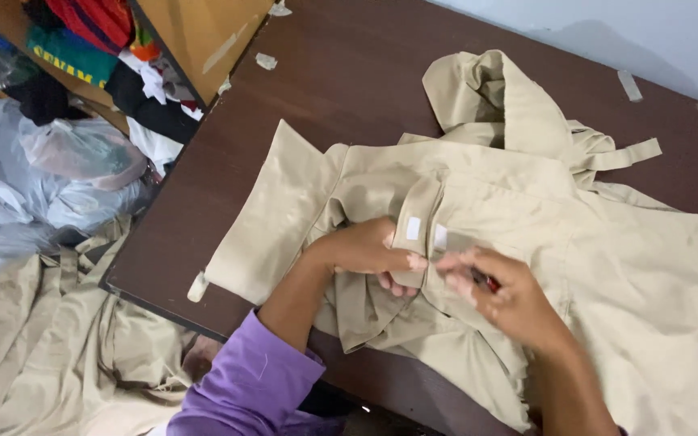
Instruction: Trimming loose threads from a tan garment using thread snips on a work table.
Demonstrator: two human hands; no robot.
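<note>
A beige garment [510, 202] lies spread over a dark brown table [349, 73]. My left hand [365, 249], in a purple sleeve, pinches a folded flap of the garment with small white labels [414, 228] on it. My right hand [498, 299] sits just right of the flap, fingers closed around a small dark and red tool [485, 280], mostly hidden in the fist. The fingertips of both hands nearly touch at the flap's lower edge.
More beige garments [50, 347] lie heaped on the floor at the left. Plastic bags [50, 161] and a wooden shelf of coloured clothes [90, 40] stand at the upper left. Bits of tape [628, 85] stick to the table top. The table's front edge [163, 303] is close to me.
</note>
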